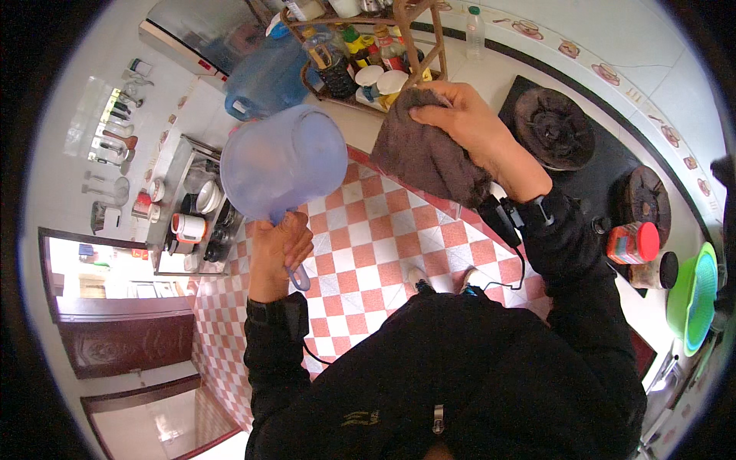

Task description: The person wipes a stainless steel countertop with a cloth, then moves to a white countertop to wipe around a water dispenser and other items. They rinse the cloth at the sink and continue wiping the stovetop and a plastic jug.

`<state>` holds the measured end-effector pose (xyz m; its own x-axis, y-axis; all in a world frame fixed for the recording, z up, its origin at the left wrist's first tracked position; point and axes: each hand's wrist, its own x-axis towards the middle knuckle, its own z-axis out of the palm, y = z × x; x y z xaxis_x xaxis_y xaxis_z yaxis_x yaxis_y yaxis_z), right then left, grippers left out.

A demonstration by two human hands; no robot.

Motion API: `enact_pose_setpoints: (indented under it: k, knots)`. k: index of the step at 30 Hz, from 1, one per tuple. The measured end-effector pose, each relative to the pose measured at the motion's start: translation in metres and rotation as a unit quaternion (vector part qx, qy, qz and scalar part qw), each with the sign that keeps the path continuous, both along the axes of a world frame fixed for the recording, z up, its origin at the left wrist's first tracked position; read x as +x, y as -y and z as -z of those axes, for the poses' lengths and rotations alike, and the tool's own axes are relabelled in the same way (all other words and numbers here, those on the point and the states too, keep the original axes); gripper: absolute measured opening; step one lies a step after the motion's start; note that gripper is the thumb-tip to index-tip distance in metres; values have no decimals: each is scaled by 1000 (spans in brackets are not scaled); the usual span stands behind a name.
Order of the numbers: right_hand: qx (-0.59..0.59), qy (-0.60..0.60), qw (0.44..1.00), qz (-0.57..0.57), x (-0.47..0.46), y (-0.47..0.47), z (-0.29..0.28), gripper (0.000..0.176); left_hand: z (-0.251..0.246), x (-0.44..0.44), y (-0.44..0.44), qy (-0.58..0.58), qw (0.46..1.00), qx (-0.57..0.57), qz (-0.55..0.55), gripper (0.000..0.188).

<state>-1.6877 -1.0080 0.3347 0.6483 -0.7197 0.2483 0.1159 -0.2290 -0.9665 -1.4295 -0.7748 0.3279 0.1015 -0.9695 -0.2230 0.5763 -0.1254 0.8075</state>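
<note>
My left hand grips the handle of a translucent blue plastic dipper, holding it in the air over the floor. The dipper is tilted on its side; its inside cannot be made out well. In my right hand hangs a folded dark brown cloth, pinched between thumb and fingers. The cloth is beside the counter edge, apart from the dipper.
A bamboo-coloured rack with several condiment bottles stands on the counter by a large blue water jug. To the right are a black gas stove, a red-lidded jar and a green basin. A dish shelf stands left.
</note>
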Motion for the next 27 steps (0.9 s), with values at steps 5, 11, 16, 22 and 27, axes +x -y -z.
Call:
enact_pose_setpoints:
  k: [5, 11, 16, 22, 27]
  knots:
    - [-311, 131, 941, 1, -1, -10, -19, 25, -5, -26, 3, 67, 997, 25, -36, 17]
    - [-459, 158, 872, 64, 6, -20, -39, 42, -11, -47, 9, 118, 992, 27, -22, 26]
    - [-404, 133, 901, 86, 5, -29, -35, 38, -9, -46, 10, 105, 994, 35, -1, 32]
    - [-217, 195, 956, -6, 4, -29, -27, 28, -12, -50, 11, 127, 991, 40, -2, 24]
    - [-317, 223, 922, 15, 7, -20, -28, 30, -19, -55, 13, 143, 986, 83, -14, 19]
